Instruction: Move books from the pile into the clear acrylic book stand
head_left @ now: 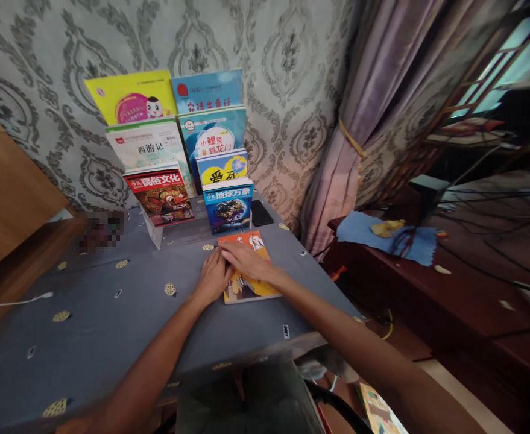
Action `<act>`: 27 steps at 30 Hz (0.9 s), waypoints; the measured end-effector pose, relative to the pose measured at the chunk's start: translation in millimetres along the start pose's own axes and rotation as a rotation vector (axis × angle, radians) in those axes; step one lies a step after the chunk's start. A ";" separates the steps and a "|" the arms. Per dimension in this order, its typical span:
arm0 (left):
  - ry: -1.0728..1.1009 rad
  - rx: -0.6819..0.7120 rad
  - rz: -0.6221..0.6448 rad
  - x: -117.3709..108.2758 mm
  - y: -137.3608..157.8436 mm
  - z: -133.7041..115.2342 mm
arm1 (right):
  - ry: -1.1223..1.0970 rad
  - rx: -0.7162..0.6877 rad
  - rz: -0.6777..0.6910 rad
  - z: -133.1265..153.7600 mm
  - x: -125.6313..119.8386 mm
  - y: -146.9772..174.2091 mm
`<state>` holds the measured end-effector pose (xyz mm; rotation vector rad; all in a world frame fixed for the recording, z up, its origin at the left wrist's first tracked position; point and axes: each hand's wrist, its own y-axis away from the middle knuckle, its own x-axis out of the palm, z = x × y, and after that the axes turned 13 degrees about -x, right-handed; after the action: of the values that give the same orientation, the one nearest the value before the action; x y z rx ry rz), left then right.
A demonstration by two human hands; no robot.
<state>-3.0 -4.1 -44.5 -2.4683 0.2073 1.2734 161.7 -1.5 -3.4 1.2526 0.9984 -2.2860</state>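
Orange book (246, 289) lying near worktop's (124, 325) right edge, hands hiding much of its cover. Right hand (247, 260) resting on book, fingers overlapping left hand (214, 278) at book's left side; cannot tell whether either grip is clamping. Toward back edge, front books (228, 208) hiding rear books' (133, 96) lower parts. Phone (263, 213) lying near back right corner, partly covered.
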 end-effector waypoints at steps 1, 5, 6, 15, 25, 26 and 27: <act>0.001 0.017 0.001 -0.9 -0.3 -0.5 | -0.008 -0.014 0.040 0.1 5.3 -9.0; -0.022 0.031 0.014 -2.9 -1.8 -0.6 | 0.035 0.014 0.098 -13.9 17.1 -21.1; -0.030 0.020 0.019 -2.7 -2.1 -0.1 | 0.066 0.037 0.091 -20.4 16.5 -18.3; -0.002 -0.027 0.040 1.9 -2.7 4.6 | 0.171 0.191 -0.007 -73.9 -3.8 30.7; 0.004 -0.067 0.038 3.3 1.7 -1.3 | 0.153 0.253 -0.024 -29.7 -1.5 70.7; 0.004 -0.070 0.040 3.5 1.8 -1.1 | 0.163 0.250 -0.018 -21.1 -1.2 78.3; 0.003 -0.070 0.042 3.4 1.8 -0.9 | 0.172 0.251 -0.010 -12.9 -0.4 86.0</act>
<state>-0.8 -6.0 -47.2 -2.5373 0.2205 1.3150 220.5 -51.6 -43.3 1.5707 0.7903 -2.4009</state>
